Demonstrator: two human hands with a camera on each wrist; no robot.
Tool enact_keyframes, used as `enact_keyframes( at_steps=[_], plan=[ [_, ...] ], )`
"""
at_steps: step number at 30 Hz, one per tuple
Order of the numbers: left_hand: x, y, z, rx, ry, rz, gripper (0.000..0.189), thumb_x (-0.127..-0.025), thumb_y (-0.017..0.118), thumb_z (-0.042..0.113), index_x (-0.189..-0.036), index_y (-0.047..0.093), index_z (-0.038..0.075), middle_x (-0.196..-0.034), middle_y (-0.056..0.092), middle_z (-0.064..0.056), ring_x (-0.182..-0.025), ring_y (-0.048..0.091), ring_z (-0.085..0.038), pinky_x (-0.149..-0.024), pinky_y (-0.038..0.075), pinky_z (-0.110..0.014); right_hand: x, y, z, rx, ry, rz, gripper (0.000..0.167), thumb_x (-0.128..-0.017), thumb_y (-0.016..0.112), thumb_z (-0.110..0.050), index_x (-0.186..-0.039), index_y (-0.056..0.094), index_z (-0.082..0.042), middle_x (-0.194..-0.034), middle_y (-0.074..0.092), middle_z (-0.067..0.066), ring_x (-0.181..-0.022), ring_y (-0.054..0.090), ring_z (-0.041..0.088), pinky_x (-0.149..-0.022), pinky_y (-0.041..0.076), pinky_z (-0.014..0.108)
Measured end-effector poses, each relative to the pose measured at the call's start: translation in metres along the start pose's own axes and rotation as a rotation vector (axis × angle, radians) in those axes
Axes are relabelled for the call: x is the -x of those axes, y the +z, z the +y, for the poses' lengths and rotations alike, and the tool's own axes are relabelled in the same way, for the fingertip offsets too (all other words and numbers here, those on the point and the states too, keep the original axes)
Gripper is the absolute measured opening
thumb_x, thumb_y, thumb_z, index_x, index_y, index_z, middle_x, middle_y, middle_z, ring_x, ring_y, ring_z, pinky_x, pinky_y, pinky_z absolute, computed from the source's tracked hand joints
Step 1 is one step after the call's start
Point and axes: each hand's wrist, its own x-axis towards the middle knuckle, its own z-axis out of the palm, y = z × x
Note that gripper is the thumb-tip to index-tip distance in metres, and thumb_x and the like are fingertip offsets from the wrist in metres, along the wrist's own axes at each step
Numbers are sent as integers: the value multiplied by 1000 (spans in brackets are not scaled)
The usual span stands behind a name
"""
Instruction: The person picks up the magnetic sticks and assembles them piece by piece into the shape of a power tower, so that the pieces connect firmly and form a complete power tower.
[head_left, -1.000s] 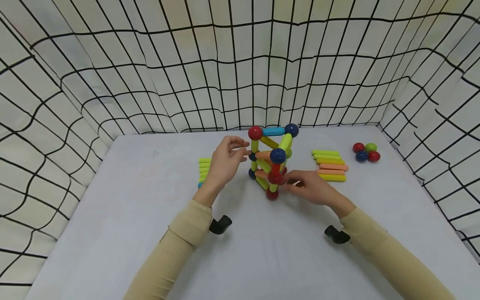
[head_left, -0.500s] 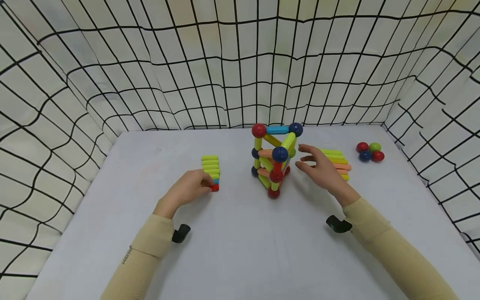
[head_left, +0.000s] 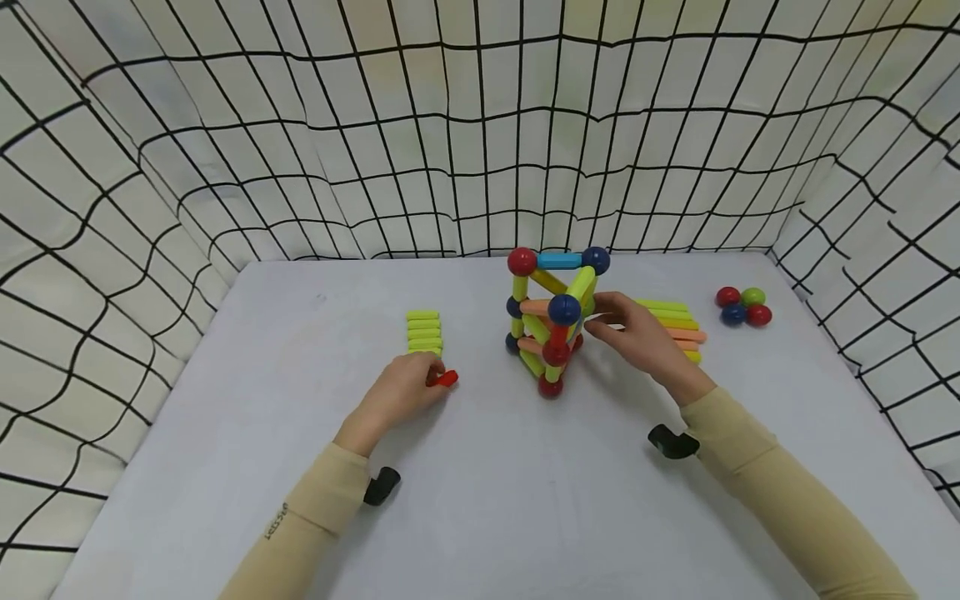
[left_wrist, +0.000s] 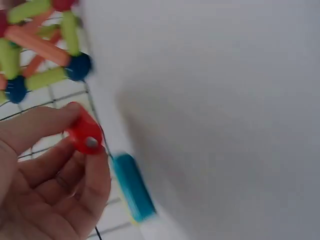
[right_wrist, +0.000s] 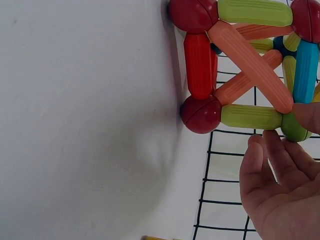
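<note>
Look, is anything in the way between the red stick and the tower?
Nothing visible stands between the red stick, pinched in the left hand, and the tower. The right hand is at the tower's other side.

The left hand (head_left: 402, 386) pinches a red rod (head_left: 447, 378) near a row of green rods (head_left: 424, 333) on the white table (head_left: 487, 500). The right hand (head_left: 636, 337) holds a structure of rods and balls (head_left: 564, 312), four loose balls (head_left: 734, 314) lying farther right
</note>
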Motion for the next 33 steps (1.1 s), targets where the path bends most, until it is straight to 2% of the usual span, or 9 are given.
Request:
enact_keyframes(
  at_steps=[2,4,7,10,12,16,21,27,33],
  plan=[
    [-1,-2,14,229,-29,10,26,-89,70,13,-111,66,1,-91,65,-7,-80,60,-21,-70,52,-32,0,1,0,-3,7,3,52,-98,61,-31,-142,44,-10,-141,49,11,-126,50,30,-101,46,49],
    [-4,-7,31,501,-51,11,35,-91,69,18,-122,61,1,-102,65,-9,-89,65,-26,-80,55,-36,-1,2,0,-7,14,8,52,-97,61,-30,-142,44,-9,-140,50,12,-126,51,31,-101,45,48],
    [-10,-14,59,861,-66,20,41,-94,67,21,-128,56,1,-113,62,-14,-98,67,-31,-90,54,-38,-1,2,0,-11,19,12,51,-97,61,-28,-142,43,-9,-139,50,12,-125,50,31,-101,45,49],
    [-19,-17,85,1085,-66,31,41,-95,66,24,-128,56,1,-116,63,-14,-104,65,-31,-94,52,-36,-1,3,-2,-16,24,6,52,-98,61,-28,-142,43,-10,-139,50,12,-125,50,31,-102,45,49],
    [-25,-18,99,1186,-75,40,38,-95,65,22,-127,57,2,-116,64,-13,-105,62,-30,-95,51,-35,-1,4,-3,-20,28,4,52,-97,61,-28,-142,43,-10,-139,50,11,-125,50,31,-101,45,48],
    [-33,-19,116,1309,-121,59,37,-96,65,24,-125,59,1,-113,63,-11,-98,59,-26,-93,51,-31,0,5,-5,-20,35,0,51,-98,61,-28,-143,43,-10,-139,50,11,-125,50,31,-101,46,48],
    [-37,-20,124,1411,-160,90,38,-96,64,21,-126,58,-2,-113,62,-11,-92,60,-19,-85,53,-23,0,5,-4,-1,33,2,52,-98,60,-27,-143,43,-10,-139,50,11,-125,50,31,-100,46,48],
    [-38,-22,129,1408,-168,86,41,-98,61,19,-133,54,-2,-116,60,-11,-94,58,-18,-88,51,-23,0,2,-2,8,16,11,52,-98,60,-26,-143,42,-8,-140,50,14,-125,50,33,-102,45,49],
    [-41,-21,129,1421,-167,87,32,-99,58,17,-125,57,-2,-114,62,-11,-94,58,-18,-86,52,-23,1,1,-2,6,28,6,52,-98,60,-27,-144,42,-10,-140,50,12,-125,50,32,-101,45,48]
  ],
)
